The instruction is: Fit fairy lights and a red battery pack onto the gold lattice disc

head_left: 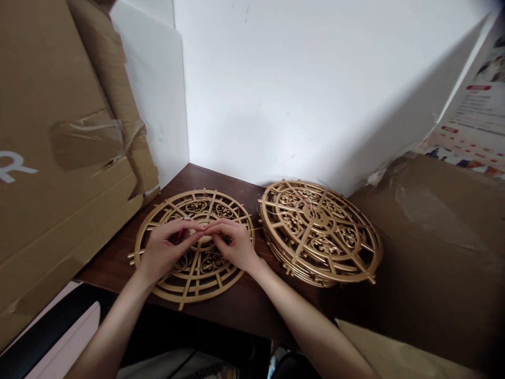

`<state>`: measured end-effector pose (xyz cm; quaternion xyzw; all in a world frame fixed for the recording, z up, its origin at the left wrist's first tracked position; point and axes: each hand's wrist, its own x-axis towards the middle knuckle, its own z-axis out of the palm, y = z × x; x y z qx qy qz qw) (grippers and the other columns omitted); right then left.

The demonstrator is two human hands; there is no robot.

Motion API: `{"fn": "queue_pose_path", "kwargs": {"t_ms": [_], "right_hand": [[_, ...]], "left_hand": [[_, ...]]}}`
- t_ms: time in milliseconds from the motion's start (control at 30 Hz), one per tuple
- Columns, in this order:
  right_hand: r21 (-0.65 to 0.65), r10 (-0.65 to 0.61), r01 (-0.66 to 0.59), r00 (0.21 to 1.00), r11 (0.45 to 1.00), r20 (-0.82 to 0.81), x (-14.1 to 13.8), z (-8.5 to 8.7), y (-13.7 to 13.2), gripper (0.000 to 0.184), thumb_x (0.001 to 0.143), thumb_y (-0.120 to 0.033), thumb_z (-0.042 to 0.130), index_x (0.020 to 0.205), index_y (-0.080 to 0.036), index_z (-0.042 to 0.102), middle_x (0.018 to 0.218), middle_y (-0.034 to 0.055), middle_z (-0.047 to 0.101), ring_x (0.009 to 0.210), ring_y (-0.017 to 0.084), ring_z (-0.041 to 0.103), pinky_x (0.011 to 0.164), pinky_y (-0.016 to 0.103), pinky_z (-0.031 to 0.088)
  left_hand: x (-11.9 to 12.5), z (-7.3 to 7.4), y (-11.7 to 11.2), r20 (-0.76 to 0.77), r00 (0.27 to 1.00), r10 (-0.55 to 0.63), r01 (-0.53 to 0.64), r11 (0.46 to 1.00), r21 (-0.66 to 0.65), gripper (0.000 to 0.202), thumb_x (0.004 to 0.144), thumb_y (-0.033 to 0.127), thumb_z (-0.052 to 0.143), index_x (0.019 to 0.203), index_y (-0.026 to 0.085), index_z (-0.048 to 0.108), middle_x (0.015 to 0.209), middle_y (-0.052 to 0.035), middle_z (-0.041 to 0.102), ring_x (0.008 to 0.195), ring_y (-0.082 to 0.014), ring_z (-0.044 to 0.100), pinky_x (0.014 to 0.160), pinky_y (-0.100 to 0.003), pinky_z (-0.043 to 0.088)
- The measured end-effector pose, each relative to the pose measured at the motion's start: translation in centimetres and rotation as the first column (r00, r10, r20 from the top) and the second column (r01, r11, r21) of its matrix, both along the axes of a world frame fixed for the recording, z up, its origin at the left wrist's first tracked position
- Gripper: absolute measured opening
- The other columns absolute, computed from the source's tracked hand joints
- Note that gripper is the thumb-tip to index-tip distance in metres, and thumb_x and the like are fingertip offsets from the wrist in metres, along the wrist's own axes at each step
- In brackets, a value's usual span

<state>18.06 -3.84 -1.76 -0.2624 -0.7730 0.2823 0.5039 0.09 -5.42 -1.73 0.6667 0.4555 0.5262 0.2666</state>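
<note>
A round gold lattice panel (185, 301) with scrollwork and spokes lies flat on the dark brown table (244, 316). Over its centre, my left hand (165, 247) and my right hand (235, 241) meet fingertip to fingertip. Both are closed in a pinch; whatever is between the fingers is too small to make out. Something red (181, 235) shows behind the thumb of my left hand, mostly hidden, and I cannot tell whether it is held. A thin yellowish wire (256, 229) sticks out past my right hand toward the stack of similar gold panels (315, 252).
Red and green thin wires (307, 197) rise from the stack's middle. White boards (300, 95) wall off the back. A large cardboard box (51, 121) stands at the left, and more cardboard (437, 237) at the right, below a printed sheet (477, 116).
</note>
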Motion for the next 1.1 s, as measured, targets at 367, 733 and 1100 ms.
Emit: {"fn": "queue_pose_path", "kwargs": {"t_ms": [367,733,1100], "right_hand": [[-0.025,0.01,-0.01,1.0,1.0,-0.002,0.0,-0.17,0.09,0.024,0.083,-0.005,0.052,0.083,-0.02,0.07,0.09,0.0041,0.072,0.088,0.014,0.069,0.082,0.028,0.055],[-0.037,-0.009,0.01,1.0,0.999,0.02,0.01,-0.11,-0.06,0.024,0.083,-0.006,0.052,0.083,-0.021,0.072,0.089,0.004,0.072,0.088,0.014,0.069,0.082,0.027,0.054],[-0.044,0.008,-0.007,1.0,0.999,0.009,-0.03,-0.19,0.06,0.024,0.085,-0.008,0.051,0.084,-0.02,0.072,0.09,0.0047,0.072,0.087,0.014,0.068,0.081,0.028,0.054]], "left_hand": [[-0.14,-0.14,0.04,-0.02,1.0,0.0,0.0,1.0,-0.012,0.019,0.076,0.038,0.072,0.082,0.02,0.075,0.083,-0.0052,0.074,0.071,-0.0161,0.063,0.059,-0.025,0.046],[-0.09,-0.18,0.06,-0.021,1.0,0.012,-0.012,1.0,-0.011,0.018,0.076,0.037,0.071,0.082,0.02,0.075,0.082,-0.0046,0.074,0.068,-0.0155,0.062,0.055,-0.024,0.043],[0.0,0.04,-0.04,-0.017,1.0,0.007,-0.008,0.999,-0.039,0.021,0.076,0.04,0.071,0.081,0.02,0.075,0.08,-0.0047,0.074,0.066,-0.0153,0.061,0.055,-0.025,0.043]]}}
